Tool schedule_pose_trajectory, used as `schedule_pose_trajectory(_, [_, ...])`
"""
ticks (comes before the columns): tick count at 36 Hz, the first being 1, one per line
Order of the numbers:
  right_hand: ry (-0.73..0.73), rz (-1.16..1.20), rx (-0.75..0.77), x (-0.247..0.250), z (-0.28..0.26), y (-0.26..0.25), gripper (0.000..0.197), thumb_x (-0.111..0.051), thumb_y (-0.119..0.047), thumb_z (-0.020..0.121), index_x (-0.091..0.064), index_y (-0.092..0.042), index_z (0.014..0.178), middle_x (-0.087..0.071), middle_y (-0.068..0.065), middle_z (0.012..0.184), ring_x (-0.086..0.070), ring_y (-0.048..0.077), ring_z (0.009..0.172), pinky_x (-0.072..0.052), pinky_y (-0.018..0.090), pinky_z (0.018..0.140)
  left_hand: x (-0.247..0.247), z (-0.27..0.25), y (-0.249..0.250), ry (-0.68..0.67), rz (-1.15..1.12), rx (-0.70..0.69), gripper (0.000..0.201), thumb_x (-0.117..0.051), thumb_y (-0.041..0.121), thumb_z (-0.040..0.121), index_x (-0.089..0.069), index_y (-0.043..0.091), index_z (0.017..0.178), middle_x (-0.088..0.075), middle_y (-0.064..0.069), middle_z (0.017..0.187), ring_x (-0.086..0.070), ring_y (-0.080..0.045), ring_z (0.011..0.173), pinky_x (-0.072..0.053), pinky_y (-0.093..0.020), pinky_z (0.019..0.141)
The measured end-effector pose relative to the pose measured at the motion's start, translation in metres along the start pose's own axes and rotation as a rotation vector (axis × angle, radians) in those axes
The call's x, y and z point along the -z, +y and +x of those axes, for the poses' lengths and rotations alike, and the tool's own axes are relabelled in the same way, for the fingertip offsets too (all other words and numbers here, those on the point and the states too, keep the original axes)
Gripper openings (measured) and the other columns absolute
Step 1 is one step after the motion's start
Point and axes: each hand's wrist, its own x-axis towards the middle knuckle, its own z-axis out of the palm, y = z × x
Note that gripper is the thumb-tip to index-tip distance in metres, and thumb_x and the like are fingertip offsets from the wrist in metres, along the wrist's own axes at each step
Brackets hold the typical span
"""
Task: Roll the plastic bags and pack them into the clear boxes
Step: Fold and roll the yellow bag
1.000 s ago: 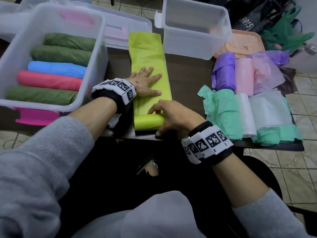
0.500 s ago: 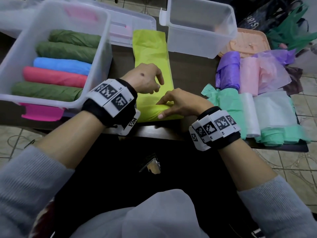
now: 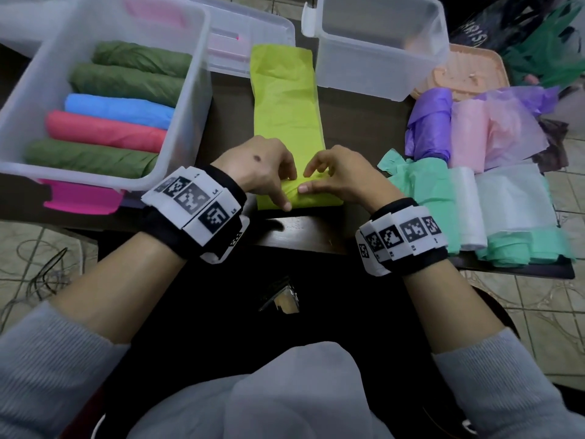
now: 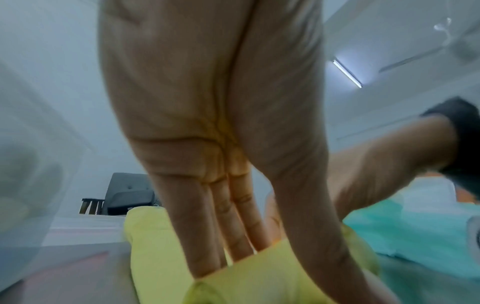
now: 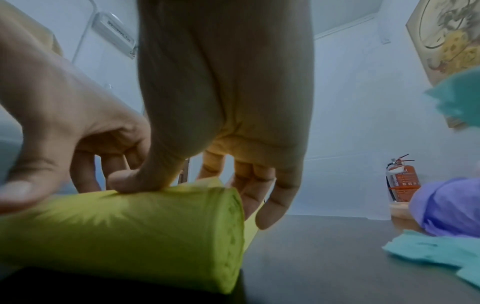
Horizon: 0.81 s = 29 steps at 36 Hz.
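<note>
Both hands — left hand [image 3: 262, 166], right hand [image 3: 342, 175] — curl fingers [image 5: 145, 181] onto a lime-green plastic bag roll [image 3: 300, 198]; thin, slippery film, probably springy — best gripped mid-roll.

Both forearms extended forward, grey sleeves pushed up, marker bands on the wrists. Left hand [image 3: 262, 166] and right hand [image 3: 342, 174] side by side, nearly touching, fingers curled downward, thumbs and fingertips [image 5: 135, 183] pressing onto the yellow-green roll [image 3: 300, 198].
</note>
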Motion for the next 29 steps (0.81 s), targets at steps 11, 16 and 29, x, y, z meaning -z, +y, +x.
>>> schedule_pose_trajectory(11, [0.190, -0.258, 0.073, -0.007, -0.009, -0.017, 0.026, -0.060, -0.035, 0.089, -0.066, -0.015, 0.106, -0.059, 0.006, 0.107, -0.048, 0.023, 0.108, -0.040, 0.035, 0.086, -0.001, 0.018, 0.010, 0.005, 0.094, 0.081, 0.060, -0.087, 0.019, 0.062, -0.062, 0.013, 0.115, -0.062, -0.008, 0.116, -0.058, -0.025, 0.098, -0.045, -0.030, 0.074])
schedule_pose_trajectory(16, [0.088, -0.396, 0.092, -0.015, -0.027, -0.022, 0.033, -0.048, -0.010, 0.094, -0.053, -0.008, 0.126, -0.051, 0.014, 0.121, -0.044, 0.030, 0.114, -0.044, 0.042, 0.091, 0.009, 0.032, 0.011, -0.077, 0.151, 0.115, 0.053, -0.085, 0.020, 0.066, -0.065, 0.013, 0.114, -0.063, -0.002, 0.103, -0.055, -0.019, 0.090, -0.044, -0.028, 0.074])
schedule_pose_trajectory(29, [0.110, -0.626, 0.039, -0.037, -0.018, -0.030, 0.050, -0.009, -0.006, 0.092, -0.031, 0.003, 0.136, -0.040, 0.019, 0.135, -0.038, 0.032, 0.126, -0.027, 0.042, 0.106, 0.022, 0.043, 0.009, -0.081, 0.094, 0.143, 0.061, -0.081, 0.026, 0.071, -0.057, 0.019, 0.126, -0.063, -0.002, 0.122, -0.057, -0.022, 0.109, -0.045, -0.037, 0.099])
